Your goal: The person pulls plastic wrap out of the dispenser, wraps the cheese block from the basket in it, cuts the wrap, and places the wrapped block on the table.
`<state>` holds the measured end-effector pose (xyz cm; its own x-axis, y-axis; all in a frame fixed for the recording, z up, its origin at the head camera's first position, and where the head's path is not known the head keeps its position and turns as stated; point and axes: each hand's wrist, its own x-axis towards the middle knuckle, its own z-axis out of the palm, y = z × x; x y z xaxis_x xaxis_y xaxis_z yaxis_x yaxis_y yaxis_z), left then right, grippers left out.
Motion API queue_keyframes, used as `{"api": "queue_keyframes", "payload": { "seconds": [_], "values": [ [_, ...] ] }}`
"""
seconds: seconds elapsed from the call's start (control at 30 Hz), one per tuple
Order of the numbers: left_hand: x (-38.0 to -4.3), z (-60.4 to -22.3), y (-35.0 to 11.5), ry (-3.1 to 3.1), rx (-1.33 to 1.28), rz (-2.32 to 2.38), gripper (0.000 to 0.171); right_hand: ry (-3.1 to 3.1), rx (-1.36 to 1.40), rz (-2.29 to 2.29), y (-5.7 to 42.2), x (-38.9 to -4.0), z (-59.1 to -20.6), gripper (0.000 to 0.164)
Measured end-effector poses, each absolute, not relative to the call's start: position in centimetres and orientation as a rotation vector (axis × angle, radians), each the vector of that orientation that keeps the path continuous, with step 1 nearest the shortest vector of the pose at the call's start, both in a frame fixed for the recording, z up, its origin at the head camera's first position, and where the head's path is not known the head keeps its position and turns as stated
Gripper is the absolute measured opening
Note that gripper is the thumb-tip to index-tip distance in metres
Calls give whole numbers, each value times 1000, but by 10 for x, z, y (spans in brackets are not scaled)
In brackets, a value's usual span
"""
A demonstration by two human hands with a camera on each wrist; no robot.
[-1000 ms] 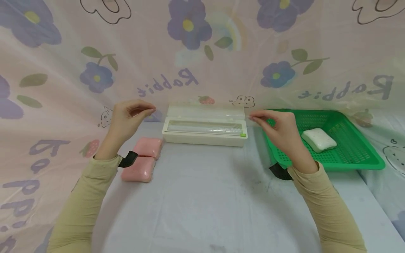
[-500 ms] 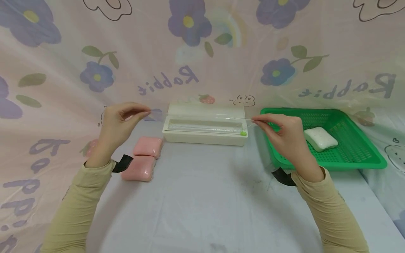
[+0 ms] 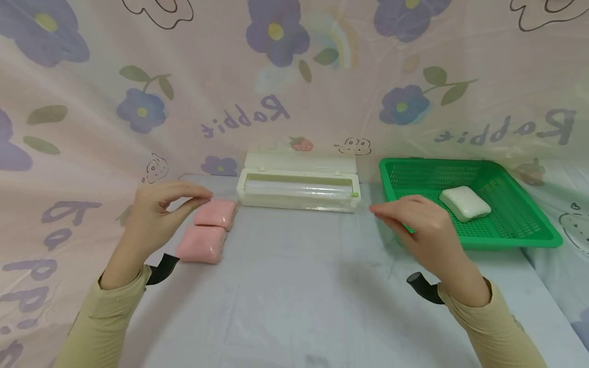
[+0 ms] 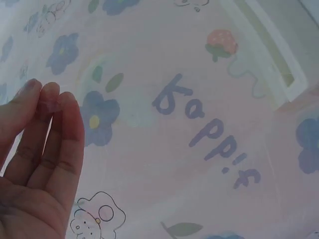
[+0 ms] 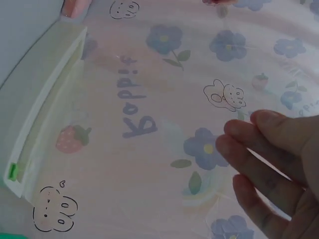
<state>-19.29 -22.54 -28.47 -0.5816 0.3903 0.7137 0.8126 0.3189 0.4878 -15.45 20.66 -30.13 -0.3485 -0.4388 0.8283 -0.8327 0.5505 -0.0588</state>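
In the head view, my left hand pinches one corner of a clear sheet of cling film, thumb against fingers, beside the pink bars. My right hand pinches the other corner in front of the green basket. The film is nearly invisible; a sheen shows where it crosses the front of the white cling film box. That box stands with its lid raised, the film roll inside. In the left wrist view, a bit of film glints at my left fingertips.
Two pink wrapped bars, which look like soap, lie left of the box. The green basket on the right holds a white wrapped bar. A small green slider sits on the box's right end. A patterned curtain hangs behind.
Both hands have come down and toward me, drawing the film out over the box's front edge. They have also spread slightly apart. Box, bars and basket stay put.
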Motion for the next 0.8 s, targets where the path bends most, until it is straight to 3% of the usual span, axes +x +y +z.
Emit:
{"api": "queue_keyframes", "payload": {
  "seconds": [0.1, 0.37, 0.63, 0.77, 0.8],
  "values": [
    [-174, -298, -230, -2132, -1119, -1177, 30, -1974, 1138, 558, 205, -139, -313, 30],
    [-140, -364, -241, -2237, -1055, -1264, 45, -2099, 1269, 520, 206, -112, -367, 32],
    [-119, -417, -244, -2491, -842, -1447, 27, -2253, 1267, 476, 202, -99, -420, 41],
    [-118, -440, -240, -2620, -677, -1638, 12, -2269, 1299, 336, 198, -98, -444, 13],
    [-118, -445, -239, -2655, -621, -1674, 10, -2272, 1307, 299, 198, -99, -449, 13]
  ]
}}
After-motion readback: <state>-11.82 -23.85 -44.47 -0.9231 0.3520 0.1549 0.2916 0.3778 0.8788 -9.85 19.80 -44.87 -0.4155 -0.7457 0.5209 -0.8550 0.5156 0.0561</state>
